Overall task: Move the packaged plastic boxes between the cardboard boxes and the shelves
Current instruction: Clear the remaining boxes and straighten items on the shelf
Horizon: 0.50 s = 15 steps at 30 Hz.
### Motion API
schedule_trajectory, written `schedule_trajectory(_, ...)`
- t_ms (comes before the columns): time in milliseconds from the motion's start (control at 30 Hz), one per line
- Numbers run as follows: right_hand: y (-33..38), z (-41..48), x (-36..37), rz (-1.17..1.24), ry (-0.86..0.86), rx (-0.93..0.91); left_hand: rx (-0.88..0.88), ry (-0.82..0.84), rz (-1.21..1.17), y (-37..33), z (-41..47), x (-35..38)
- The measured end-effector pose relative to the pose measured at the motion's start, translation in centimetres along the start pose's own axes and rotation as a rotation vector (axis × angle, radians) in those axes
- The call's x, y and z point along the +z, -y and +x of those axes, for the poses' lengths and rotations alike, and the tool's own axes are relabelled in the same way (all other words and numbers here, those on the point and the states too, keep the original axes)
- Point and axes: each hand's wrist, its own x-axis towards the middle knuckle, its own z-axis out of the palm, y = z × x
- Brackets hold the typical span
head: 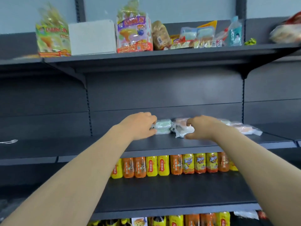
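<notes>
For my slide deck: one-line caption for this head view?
Left hand grips a green packaged box, right hand an orange box, on a dark shelf above drink bottles.

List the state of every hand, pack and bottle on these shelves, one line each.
Left hand: grips green pack's left end.
Right hand: curled round orange pack.
Green pack: flat on middle shelf.
Orange pack: flat, beside green pack.
Bottles: upright, shelf below.

Left hand (140,125) covers the left end of the green pack (163,127) it grips; right hand (201,128) hides much of the orange pack (180,122) it holds. Red-white packet (287,31), upper right: smeared, cut by frame edge. Bottles (175,220) at bottom edge cropped, labels unreadable
</notes>
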Motion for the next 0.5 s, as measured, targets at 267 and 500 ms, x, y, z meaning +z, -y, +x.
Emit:
schedule_trajectory(267,3.5,11.1,2.3,0.07,0.036,0.124,-0.009,0.004,-0.038,10.3,5.8,6.0)
schedule_trajectory(500,4.2,18.7,6.1,0.126,0.053,0.196,-0.103,0.06,-0.145,16.7,10.6,13.5)
